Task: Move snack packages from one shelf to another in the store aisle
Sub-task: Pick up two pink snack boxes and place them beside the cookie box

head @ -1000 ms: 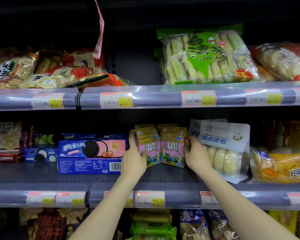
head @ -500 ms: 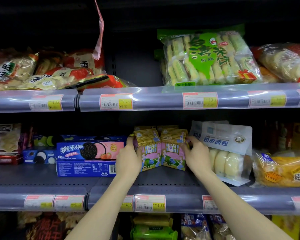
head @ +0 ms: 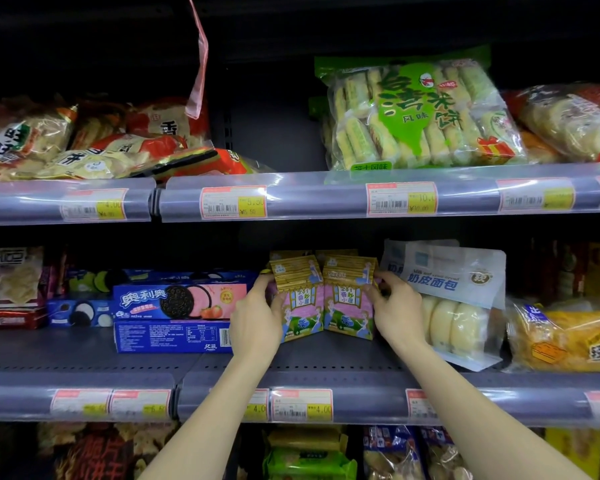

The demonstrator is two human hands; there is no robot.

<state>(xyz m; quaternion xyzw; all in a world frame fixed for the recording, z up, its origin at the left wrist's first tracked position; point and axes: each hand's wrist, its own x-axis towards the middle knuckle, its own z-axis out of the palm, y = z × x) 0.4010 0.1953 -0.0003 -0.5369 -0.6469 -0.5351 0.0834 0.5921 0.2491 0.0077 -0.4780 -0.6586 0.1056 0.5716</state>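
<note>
Pink-and-yellow house-shaped snack boxes stand side by side on the middle shelf [head: 326, 362], touching each other at their inner edges. The left hand [head: 257, 317] is closed around the outer side of the left snack box [head: 300, 299], and the right hand [head: 397, 306] grips the outer side of the right snack box [head: 349, 296], fingers curled on its upper edge. Just left sit stacked blue Oreo boxes [head: 177, 303]; just right stands a bag of milk-skin bread buns [head: 458, 296]. On the upper shelf [head: 326, 199] stands a green rice-cracker bag [head: 420, 116].
</note>
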